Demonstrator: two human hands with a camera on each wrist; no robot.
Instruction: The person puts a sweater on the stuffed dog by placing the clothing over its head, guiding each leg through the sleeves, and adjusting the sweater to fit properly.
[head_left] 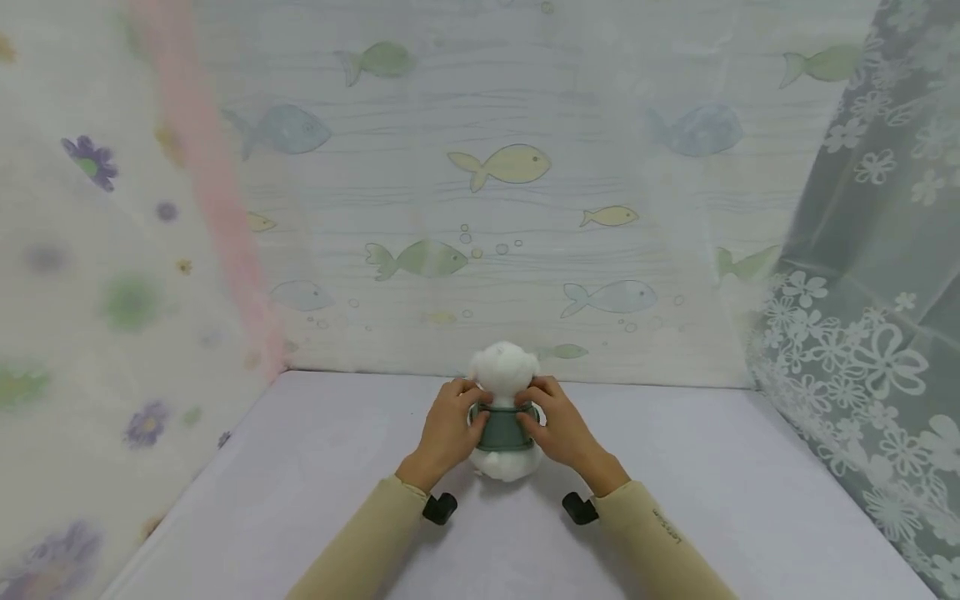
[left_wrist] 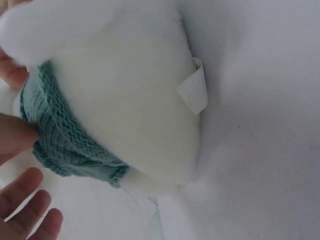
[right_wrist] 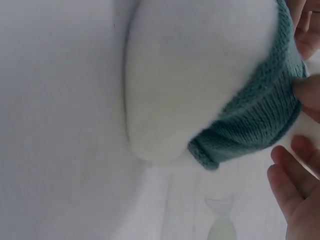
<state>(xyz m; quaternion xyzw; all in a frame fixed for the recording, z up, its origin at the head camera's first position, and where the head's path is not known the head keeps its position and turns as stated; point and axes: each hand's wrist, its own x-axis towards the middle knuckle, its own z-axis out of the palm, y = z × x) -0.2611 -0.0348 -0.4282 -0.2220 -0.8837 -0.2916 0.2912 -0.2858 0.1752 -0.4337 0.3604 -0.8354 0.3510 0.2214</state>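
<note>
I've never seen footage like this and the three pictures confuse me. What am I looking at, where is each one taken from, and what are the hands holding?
There is no machine here: a person works with two bare hands. The big picture comes from a camera worn on the head, looking down at a pale table with fish and flower curtains hung around it. The two close-ups come from small cameras strapped to each wrist, so they show the same thing from very near.

On the table stands a white plush toy wearing a green knitted sweater. The left hand and the right hand grip the toy from either side, fingers on the sweater. In the left wrist picture you see the toy's white bottom, a small sewn-in label and the knit; the right wrist picture shows the sweater's hem from the other side.
</note>
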